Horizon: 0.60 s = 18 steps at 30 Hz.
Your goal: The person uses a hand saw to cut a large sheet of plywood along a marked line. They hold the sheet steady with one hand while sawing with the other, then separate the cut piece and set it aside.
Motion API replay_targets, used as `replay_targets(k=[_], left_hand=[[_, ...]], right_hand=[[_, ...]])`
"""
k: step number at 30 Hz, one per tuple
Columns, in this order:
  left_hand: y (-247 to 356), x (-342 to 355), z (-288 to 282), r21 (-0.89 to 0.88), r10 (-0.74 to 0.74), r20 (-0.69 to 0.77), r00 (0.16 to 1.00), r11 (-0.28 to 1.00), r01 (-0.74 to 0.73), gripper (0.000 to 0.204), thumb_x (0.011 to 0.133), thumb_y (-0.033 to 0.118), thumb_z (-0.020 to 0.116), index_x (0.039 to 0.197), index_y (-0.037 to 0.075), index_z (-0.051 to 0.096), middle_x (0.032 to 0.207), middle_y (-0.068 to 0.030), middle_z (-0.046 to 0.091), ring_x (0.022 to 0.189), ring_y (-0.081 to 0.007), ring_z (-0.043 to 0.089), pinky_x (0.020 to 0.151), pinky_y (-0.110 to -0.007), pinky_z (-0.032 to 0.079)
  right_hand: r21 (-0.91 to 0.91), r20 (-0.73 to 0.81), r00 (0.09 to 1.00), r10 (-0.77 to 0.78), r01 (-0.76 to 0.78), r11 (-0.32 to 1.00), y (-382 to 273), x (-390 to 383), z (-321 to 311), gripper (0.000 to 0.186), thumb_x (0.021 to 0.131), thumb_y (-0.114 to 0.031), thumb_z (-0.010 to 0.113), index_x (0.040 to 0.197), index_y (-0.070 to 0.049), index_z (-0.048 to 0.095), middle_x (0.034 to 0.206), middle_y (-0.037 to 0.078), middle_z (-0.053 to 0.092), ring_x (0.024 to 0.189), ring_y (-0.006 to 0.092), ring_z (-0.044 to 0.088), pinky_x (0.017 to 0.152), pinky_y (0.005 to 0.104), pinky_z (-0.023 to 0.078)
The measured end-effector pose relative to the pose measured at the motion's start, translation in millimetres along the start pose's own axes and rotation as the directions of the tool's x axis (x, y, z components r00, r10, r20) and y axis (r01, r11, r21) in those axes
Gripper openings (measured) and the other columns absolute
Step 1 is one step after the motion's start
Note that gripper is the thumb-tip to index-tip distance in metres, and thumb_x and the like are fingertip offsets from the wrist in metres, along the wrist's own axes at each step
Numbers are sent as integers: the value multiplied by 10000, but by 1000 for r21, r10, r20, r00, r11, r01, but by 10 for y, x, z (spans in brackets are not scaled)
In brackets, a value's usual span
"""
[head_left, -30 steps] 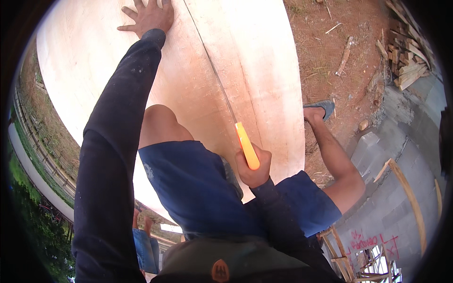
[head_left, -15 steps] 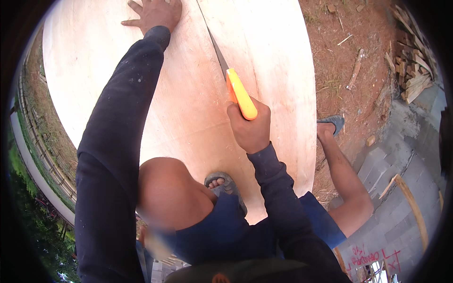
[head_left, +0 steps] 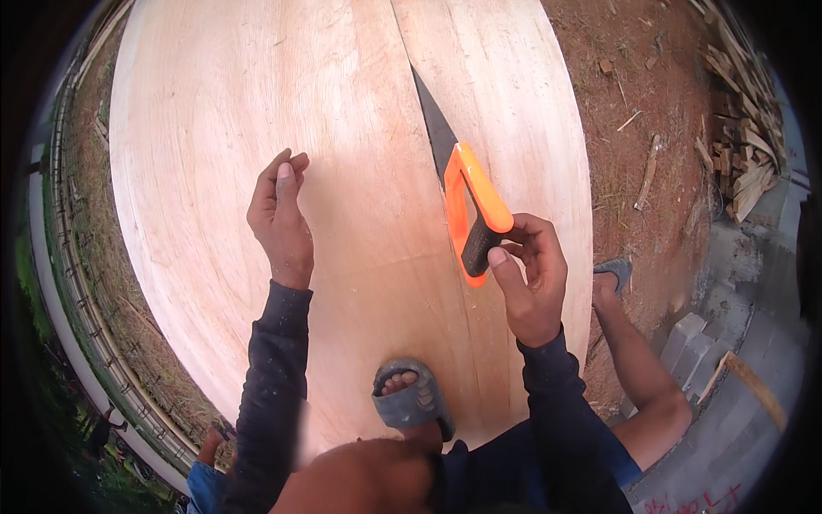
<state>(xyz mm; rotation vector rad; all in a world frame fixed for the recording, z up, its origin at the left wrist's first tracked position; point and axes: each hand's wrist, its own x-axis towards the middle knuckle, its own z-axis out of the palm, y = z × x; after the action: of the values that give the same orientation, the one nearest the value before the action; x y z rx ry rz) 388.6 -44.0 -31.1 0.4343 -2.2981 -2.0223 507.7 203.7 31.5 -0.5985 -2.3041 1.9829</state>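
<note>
The handsaw [head_left: 471, 164] was found on the right half of the pale wooden board [head_left: 214, 171], its dark blade [head_left: 437, 122] set along the narrow cut [head_left: 399, 30] that ran toward the far edge. The blade appeared to be lodged in the cut, which would account for the orange handle [head_left: 490, 199] standing tilted up with only slight support. The near foot [head_left: 411, 398], in a grey sandal, was planted flat on the board, in all likelihood to bear weight on it and keep it from shifting. The other foot [head_left: 613, 272] was out beyond the right edge on the reddish dirt [head_left: 651, 120], giving a wide stance astride the line.

The right grip [head_left: 538, 278] was at the handle's rear end, thumb against its black lower part and fingers half curled, not wrapped around it; whether it pinched the handle could not be determined. The left grip [head_left: 282, 224] was raised over the board, left of the blade and well apart from it, fingers pointing away from the body, loosely curled and visibly empty. Both forearms reached forward from the lower edge, wrists roughly straight.
</note>
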Motion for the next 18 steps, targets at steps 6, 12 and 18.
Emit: replay_targets(k=[6, 12, 18], left_hand=[[75, -785, -101, -608, -408, 273, 871, 629, 485, 499, 1075, 392, 386, 1297, -32, 527, 1197, -201, 637, 1165, -331, 619, 1033, -454, 492], [370, -862, 11, -779, -395, 406, 824, 322, 538, 540, 1075, 444, 352, 1321, -11, 507, 1257, -205, 603, 1217, -349, 582, 1078, -488, 461], [354, -1045, -293, -639, -253, 719, 647, 125, 759, 681, 1055, 571, 278, 1431, 22, 422, 1446, -189, 489, 1348, -339, 479, 1136, -485, 390]], right_hand=[[-70, -243, 960, -137, 124, 990, 49, -472, -76, 323, 908, -47, 592, 1218, 19, 534, 1217, 148, 597, 1122, 218, 594, 944, 366, 474], [-256, -71, 911, -406, 377, 890, -103, -737, 235, 452, 850, -105, 616, 1269, 37, 525, 1236, 231, 587, 1176, 344, 578, 1022, 438, 445], [-173, 595, 596, -540, 750, 638, -461, -820, 1411, 560, 908, -350, 606, 1340, 3, 559, 1364, 228, 549, 1293, 417, 508, 1098, 569, 347]])
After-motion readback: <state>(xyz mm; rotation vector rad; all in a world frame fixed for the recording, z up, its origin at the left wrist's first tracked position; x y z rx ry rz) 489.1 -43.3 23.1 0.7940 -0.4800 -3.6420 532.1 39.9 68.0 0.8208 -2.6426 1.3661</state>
